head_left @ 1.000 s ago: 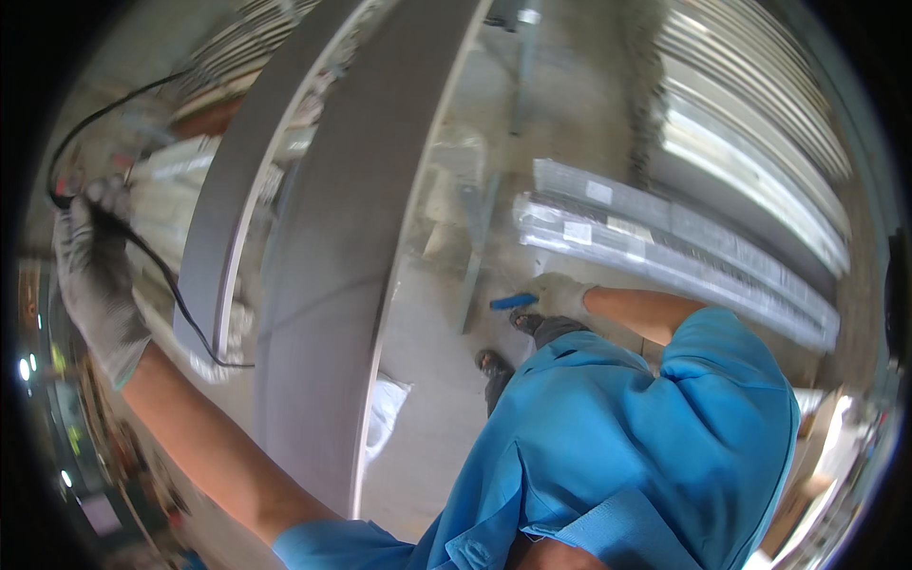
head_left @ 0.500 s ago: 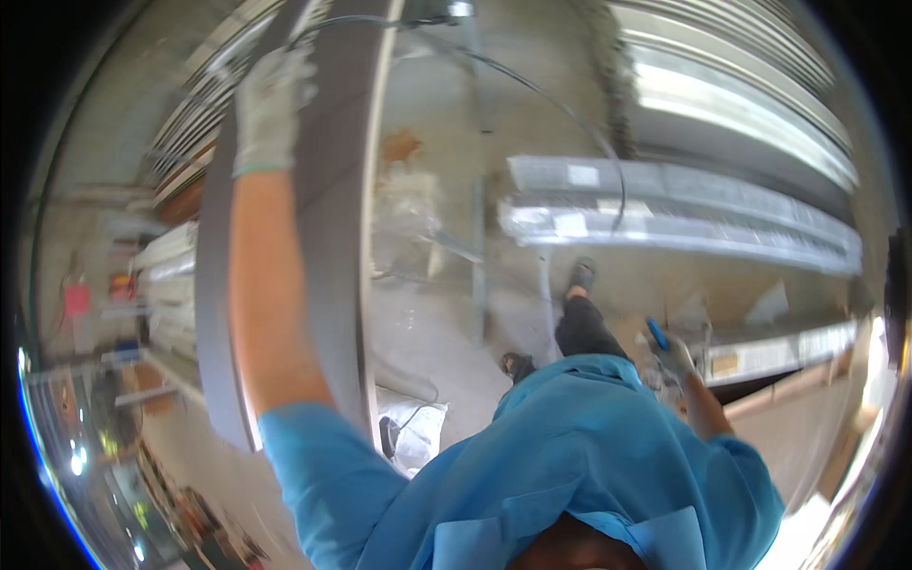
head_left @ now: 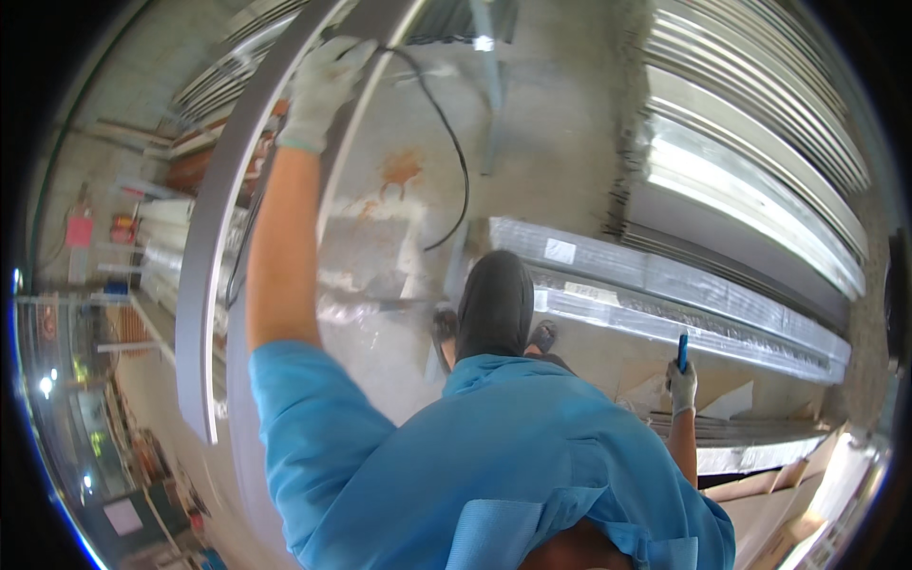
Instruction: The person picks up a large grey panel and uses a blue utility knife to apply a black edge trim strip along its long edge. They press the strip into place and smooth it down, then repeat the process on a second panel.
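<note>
My left hand [head_left: 328,90], in a whitish glove, reaches far forward over two long grey profiles. Its fingers curl around a black cable [head_left: 463,157] that loops down to the floor on the right. The outer profile [head_left: 202,285] lies to the left of my arm; the other profile [head_left: 369,28] runs beneath the hand. More dark cable [head_left: 237,249] hangs in the gap between them. Low on the right, my gloved right hand [head_left: 682,388] is closed around a slim blue object [head_left: 682,351] that points up; its exact kind is unclear.
Plastic-wrapped bars [head_left: 665,275] lie across the floor ahead on the right. Beyond them rises a stack of long metal profiles [head_left: 760,152]. A rust-brown stain [head_left: 401,169] marks the concrete. Further stacked bars [head_left: 166,233] stand at far left.
My left hand has shifted right relative to the outer profile, and a gap now shows between the profiles. The cable's loop hangs closer to them. I have stepped, one knee now forward.
</note>
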`<state>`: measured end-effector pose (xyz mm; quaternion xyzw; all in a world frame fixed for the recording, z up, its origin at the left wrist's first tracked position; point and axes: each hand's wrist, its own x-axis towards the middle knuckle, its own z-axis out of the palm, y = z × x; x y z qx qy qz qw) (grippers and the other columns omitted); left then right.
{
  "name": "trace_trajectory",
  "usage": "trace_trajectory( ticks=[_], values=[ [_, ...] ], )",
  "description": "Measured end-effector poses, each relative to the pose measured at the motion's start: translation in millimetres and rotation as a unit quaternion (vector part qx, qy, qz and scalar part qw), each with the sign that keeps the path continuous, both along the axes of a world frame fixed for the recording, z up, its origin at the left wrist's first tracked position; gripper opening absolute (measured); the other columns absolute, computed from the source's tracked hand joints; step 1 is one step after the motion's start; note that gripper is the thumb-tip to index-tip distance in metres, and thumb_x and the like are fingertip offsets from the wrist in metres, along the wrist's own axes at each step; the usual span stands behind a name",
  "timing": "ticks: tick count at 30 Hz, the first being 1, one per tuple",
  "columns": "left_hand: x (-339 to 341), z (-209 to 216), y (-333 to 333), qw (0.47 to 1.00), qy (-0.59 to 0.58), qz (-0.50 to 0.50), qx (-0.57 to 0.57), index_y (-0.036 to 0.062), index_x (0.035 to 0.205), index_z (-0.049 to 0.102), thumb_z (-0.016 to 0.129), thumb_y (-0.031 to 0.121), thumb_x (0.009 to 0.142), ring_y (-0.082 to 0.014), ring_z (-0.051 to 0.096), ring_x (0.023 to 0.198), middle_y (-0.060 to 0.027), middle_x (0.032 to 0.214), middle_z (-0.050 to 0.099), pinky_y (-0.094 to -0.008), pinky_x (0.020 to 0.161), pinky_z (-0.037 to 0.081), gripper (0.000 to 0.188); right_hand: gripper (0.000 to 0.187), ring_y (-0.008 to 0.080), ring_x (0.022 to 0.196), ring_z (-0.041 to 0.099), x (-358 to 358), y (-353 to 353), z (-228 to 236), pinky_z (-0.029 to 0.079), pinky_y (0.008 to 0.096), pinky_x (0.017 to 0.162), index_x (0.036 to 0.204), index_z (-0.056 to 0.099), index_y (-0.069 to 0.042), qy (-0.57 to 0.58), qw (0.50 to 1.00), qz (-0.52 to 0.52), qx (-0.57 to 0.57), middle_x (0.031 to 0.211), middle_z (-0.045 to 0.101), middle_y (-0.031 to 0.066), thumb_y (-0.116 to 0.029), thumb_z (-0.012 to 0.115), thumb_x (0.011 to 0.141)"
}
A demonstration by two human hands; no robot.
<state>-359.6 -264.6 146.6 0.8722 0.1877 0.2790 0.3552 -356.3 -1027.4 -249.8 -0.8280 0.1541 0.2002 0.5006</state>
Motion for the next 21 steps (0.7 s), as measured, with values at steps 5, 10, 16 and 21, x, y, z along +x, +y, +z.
trace_trajectory(
  ticks=[5,10,16,21],
  values=[
    [38.4,-12.1,5.3,0.986,0.143,-0.061,-0.065,0.0029,0.118,0.073,0.082,0.029,0.091,-0.0034,0.048,0.059,0.0046,0.077,0.061,-0.0231,0.051,0.037,0.039,0.023,0.0055,0.052,0.053,48.1,32.5,16.2,0.042,0.0230,0.046,0.094,0.063,-0.011,-0.024,0.992,-0.076,0.097,0.072,0.059,-0.0026,-0.030,0.073,0.099],
    [117.4,-92.0,50.1,0.980,0.098,-0.168,-0.046,0.0009,0.124,0.072,0.085,0.023,0.087,-0.0040,0.054,0.068,-0.0010,0.103,0.073,-0.0237,0.054,0.041,0.046,0.021,0.0066,0.051,0.052,38.1,56.7,4.0,0.042,0.0234,0.046,0.093,0.062,-0.009,0.011,0.998,-0.030,0.052,0.068,0.057,-0.0020,-0.027,0.071,0.100],
    [227.7,-155.9,67.5,0.976,-0.010,-0.193,0.098,0.0060,0.114,0.077,0.078,0.023,0.086,-0.0285,0.073,0.095,-0.0159,0.108,0.077,-0.0377,0.083,0.057,0.033,0.020,0.0069,0.050,0.051,79.2,78.0,-9.0,0.042,0.0241,0.044,0.096,0.062,-0.006,0.036,0.998,-0.042,0.028,0.066,0.056,-0.0014,-0.024,0.070,0.101],
    [274.2,-182.8,65.1,0.989,-0.040,-0.004,0.141,0.0145,0.094,0.074,0.066,0.027,0.085,-0.0330,0.071,0.090,-0.0135,0.092,0.074,-0.0460,0.080,0.056,0.018,0.023,0.0090,0.046,0.052,286.6,202.8,13.1,0.042,0.0255,0.041,0.098,0.059,-0.008,-0.005,0.997,-0.037,0.072,0.068,0.059,0.0007,-0.026,0.073,0.099]
  ],
)
